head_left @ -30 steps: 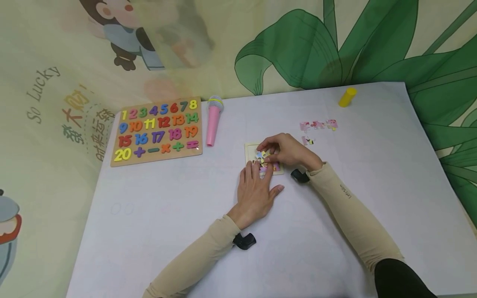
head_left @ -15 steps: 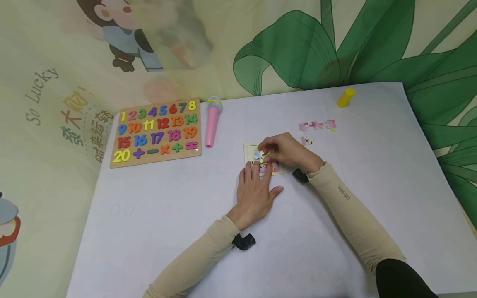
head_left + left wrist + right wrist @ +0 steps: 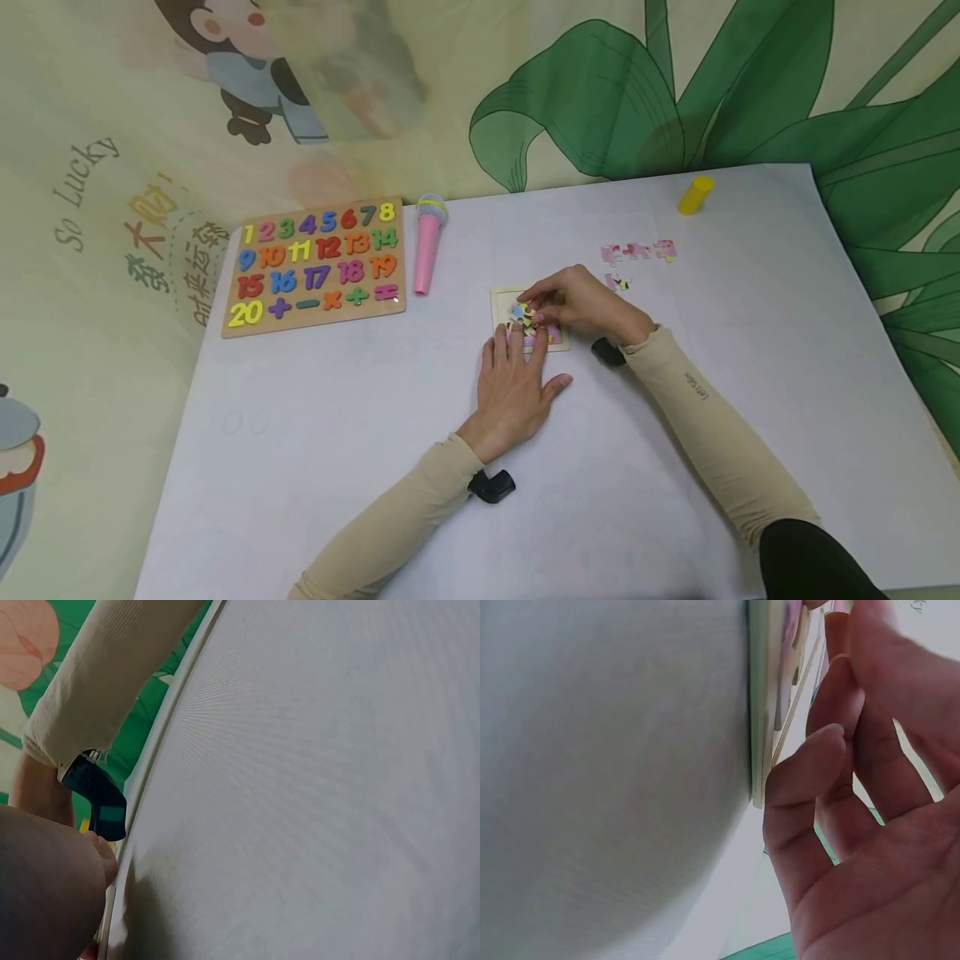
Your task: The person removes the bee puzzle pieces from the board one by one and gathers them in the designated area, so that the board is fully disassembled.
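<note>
A small puzzle in a pale wooden frame point(image 3: 504, 297) lies mid-table in the head view, pink pieces along its near side. My left hand point(image 3: 513, 400) rests its extended fingertips on the puzzle's near part. From the right, my right hand point(image 3: 581, 304) pinches a blue and yellow puzzle piece point(image 3: 519, 311) over the puzzle between thumb and fingers. Whether that piece is seated or tilted I cannot tell. In the right wrist view the curled fingers point(image 3: 802, 769) stand beside the frame's edge point(image 3: 759, 750); the piece is hidden there. The left wrist view shows mostly tabletop.
Several loose pink puzzle pieces point(image 3: 637, 251) lie beyond the right hand. Farther back stands a yellow cylinder point(image 3: 696, 195). A pink toy microphone point(image 3: 427, 250) and a wooden number board point(image 3: 315, 267) lie at the back left of the white table point(image 3: 337, 467).
Slight shifts of the right hand's fingers and the piece over the puzzle show. The left hand keeps its place on the puzzle.
</note>
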`<state>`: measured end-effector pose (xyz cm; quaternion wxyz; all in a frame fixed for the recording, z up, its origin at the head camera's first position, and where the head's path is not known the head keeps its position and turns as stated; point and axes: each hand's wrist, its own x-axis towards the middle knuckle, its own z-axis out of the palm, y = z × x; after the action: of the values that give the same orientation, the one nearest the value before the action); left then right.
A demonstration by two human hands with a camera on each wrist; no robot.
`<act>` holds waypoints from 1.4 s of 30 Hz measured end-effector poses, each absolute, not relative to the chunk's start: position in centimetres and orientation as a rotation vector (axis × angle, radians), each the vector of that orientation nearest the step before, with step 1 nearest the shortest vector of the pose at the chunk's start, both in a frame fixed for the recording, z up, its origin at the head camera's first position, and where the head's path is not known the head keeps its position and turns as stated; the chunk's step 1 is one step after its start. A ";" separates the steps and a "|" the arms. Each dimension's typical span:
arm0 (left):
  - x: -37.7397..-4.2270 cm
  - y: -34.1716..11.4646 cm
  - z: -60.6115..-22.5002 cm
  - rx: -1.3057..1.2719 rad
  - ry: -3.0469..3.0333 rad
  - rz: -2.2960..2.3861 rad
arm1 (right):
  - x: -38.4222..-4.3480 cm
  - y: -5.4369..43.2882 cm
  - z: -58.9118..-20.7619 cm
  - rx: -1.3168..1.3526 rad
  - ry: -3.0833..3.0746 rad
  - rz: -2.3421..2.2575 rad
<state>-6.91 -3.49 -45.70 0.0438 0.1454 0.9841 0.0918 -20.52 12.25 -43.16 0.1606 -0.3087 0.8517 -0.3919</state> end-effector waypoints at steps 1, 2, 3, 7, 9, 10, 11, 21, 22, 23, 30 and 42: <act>-6.9 -3.5 -45.7 0.446 3.008 0.278 | -20.5 12.4 -43.1 -0.872 2.427 -1.121; -7.0 -3.4 -45.7 0.446 3.008 0.276 | -20.5 12.5 -43.2 -0.862 2.426 -1.120; -7.0 -3.4 -45.6 0.446 3.008 0.274 | -20.5 12.6 -43.2 -0.853 2.430 -1.120; -7.0 -3.4 -45.6 0.444 3.004 0.266 | -20.7 13.5 -43.4 -0.842 2.478 -1.121; -6.9 -3.4 -45.5 0.441 3.000 0.258 | -20.8 14.1 -43.3 -0.839 2.508 -1.131; -6.9 -3.4 -45.5 0.441 2.998 0.253 | -20.8 14.5 -43.3 -0.835 2.525 -1.135; -6.9 -3.4 -45.5 0.440 2.996 0.247 | -20.9 14.9 -43.3 -0.830 2.541 -1.144; -6.8 -3.4 -45.6 0.441 3.006 0.206 | -21.4 19.6 -42.6 -0.622 2.689 -1.200; -6.9 -3.4 -45.6 0.448 3.017 0.193 | -21.5 20.1 -42.7 -0.599 2.700 -1.197; -6.9 -3.4 -45.6 0.455 3.029 0.174 | -21.5 20.5 -42.7 -0.578 2.709 -1.194; -7.6 -3.6 -45.3 0.545 3.120 0.182 | -21.4 23.6 -42.3 -0.447 2.737 -1.161; -8.6 -4.1 -45.4 0.579 3.212 0.304 | -21.6 27.9 -42.9 -0.227 2.736 -1.132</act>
<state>-8.56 -4.14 -45.37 -0.0683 0.1761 0.9777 0.0924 -21.65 27.95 -42.91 0.0857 -0.0762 0.9180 -0.3797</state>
